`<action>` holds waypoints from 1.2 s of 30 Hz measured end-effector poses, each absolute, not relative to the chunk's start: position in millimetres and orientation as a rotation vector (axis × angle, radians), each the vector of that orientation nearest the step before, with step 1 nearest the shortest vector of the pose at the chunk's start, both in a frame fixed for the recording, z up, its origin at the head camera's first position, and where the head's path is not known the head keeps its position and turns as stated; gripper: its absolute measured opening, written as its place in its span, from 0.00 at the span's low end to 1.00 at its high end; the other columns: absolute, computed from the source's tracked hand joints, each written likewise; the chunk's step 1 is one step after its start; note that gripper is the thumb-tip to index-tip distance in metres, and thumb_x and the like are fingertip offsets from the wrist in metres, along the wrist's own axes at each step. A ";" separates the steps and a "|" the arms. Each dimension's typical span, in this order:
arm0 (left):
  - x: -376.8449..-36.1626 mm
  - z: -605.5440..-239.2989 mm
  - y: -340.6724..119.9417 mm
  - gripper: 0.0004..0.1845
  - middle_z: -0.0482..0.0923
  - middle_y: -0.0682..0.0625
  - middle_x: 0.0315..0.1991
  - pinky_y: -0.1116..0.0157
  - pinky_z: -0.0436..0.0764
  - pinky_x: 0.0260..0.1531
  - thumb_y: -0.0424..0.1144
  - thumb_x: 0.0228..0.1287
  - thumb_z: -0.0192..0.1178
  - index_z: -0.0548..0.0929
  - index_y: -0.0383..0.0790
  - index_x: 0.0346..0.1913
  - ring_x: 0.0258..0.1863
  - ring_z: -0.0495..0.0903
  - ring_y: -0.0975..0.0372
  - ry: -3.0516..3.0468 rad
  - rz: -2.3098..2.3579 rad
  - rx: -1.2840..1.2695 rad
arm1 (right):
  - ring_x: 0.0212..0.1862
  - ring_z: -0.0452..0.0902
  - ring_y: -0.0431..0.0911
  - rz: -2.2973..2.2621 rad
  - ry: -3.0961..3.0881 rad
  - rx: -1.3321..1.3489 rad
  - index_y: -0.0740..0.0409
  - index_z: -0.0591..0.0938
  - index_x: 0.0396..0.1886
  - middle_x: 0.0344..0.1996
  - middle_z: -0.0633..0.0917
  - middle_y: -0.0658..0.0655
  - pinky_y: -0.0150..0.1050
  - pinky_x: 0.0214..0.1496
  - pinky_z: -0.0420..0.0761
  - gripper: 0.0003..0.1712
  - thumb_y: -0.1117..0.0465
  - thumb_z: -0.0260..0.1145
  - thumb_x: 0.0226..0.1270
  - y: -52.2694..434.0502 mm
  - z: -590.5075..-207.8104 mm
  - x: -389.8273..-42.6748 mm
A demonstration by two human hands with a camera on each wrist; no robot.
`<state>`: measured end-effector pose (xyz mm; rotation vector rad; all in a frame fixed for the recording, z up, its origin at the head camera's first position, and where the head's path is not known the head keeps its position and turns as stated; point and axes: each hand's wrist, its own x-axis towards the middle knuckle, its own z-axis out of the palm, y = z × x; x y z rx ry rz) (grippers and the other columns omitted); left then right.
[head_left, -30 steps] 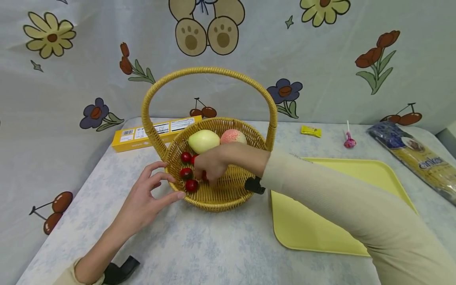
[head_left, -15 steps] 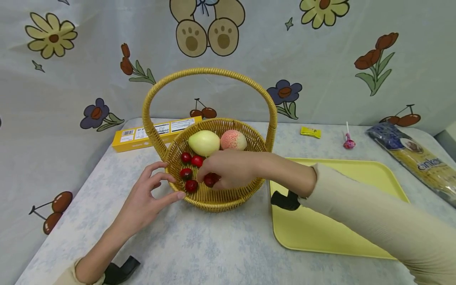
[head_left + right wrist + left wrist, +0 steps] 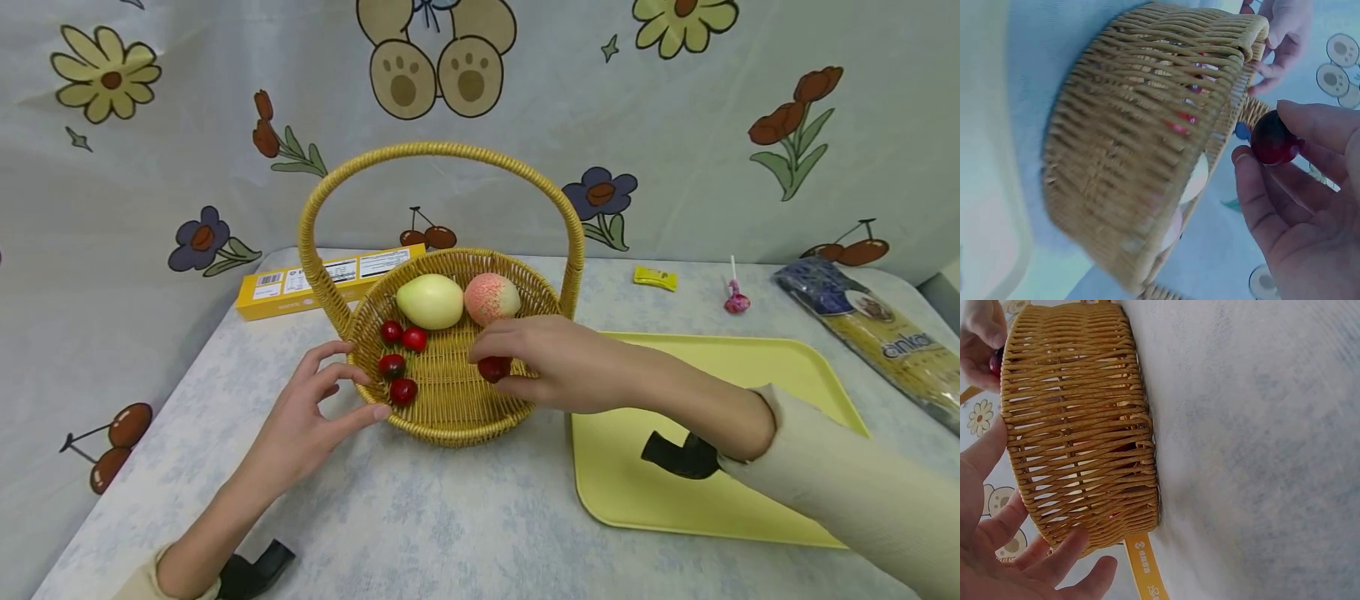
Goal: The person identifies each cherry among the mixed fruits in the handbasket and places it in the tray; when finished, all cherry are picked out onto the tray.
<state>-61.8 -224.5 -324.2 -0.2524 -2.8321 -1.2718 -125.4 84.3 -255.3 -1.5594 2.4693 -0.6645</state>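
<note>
A round wicker basket (image 3: 450,432) with a tall arched handle stands on the table. My left hand (image 3: 303,421) touches its left rim with spread thumb and fingers, some fingers lying against the outer wall in the left wrist view. My right hand (image 3: 566,364) pinches a dark red cherry (image 3: 1272,139) between thumb and fingers, raised above the rim on the basket's right side. Inside the basket, several more cherries (image 3: 402,391) lie along the left. A pale green pear-like fruit (image 3: 430,302) and a pink-and-cream peach (image 3: 492,298) rest at the back.
A yellow tray (image 3: 675,492) lies at the right, partly under my right forearm. Behind the basket is a yellow box (image 3: 281,307). Back right are a small yellow packet (image 3: 655,277), a lollipop (image 3: 737,302) and a bag of pasta (image 3: 877,329). A printed cloth hangs behind.
My right hand has drawn rightward and up from among the cherries, taking one cherry with it. My left hand stays at the rim.
</note>
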 end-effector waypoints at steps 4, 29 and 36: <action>-61.4 -324.9 -224.4 0.15 0.61 0.45 0.67 0.43 0.70 0.60 0.46 0.58 0.73 0.80 0.43 0.40 0.67 0.62 0.45 -2.823 -1.271 -0.261 | 0.44 0.78 0.37 -0.746 2.536 -1.472 0.52 0.84 0.54 0.57 0.75 0.52 0.35 0.44 0.81 0.17 0.64 0.71 0.65 110.6 -257.7 -118.6; -60.5 -322.5 -224.5 0.16 0.61 0.44 0.67 0.42 0.69 0.60 0.47 0.59 0.72 0.80 0.41 0.40 0.67 0.60 0.44 -2.826 -1.277 -0.243 | 0.36 0.69 0.42 -0.616 2.654 -0.940 0.57 0.84 0.52 0.36 0.75 0.48 0.33 0.33 0.74 0.18 0.70 0.71 0.62 242.4 -313.8 -129.3; -61.6 -324.2 -223.7 0.16 0.61 0.44 0.67 0.42 0.70 0.60 0.47 0.58 0.73 0.80 0.42 0.40 0.67 0.61 0.44 -2.828 -1.277 -0.242 | 0.36 0.70 0.42 -0.607 2.619 -0.941 0.55 0.84 0.53 0.37 0.77 0.46 0.34 0.35 0.74 0.19 0.68 0.71 0.61 248.8 -323.0 -130.5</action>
